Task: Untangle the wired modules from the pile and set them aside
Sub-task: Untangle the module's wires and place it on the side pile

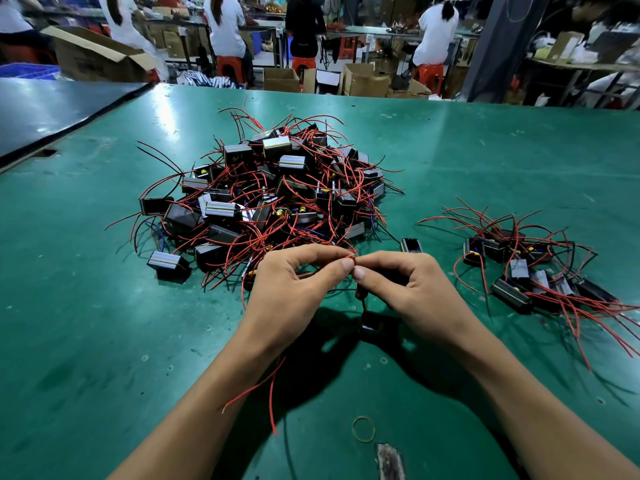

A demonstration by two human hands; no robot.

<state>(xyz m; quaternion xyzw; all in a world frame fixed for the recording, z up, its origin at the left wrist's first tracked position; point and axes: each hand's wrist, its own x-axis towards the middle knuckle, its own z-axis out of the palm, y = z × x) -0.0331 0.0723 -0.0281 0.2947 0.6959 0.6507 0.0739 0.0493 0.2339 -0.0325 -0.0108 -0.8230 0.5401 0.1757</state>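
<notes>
While the wide green tabletop (485,150) carries a big tangled pile of black box modules with red wires (270,199) at centre frame and a smaller set-aside cluster of such modules (519,268) at right, the left hand (291,289) and right hand (412,289) meet fingertip to fingertip. A small black module (374,323) sits just below them on the thin red wire (351,259) both pinch. Easing the wire free slowly, not tugging, should keep the pile from dragging along.

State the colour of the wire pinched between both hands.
Red; the wire shows best in the head view, between the left hand and right hand.
</notes>
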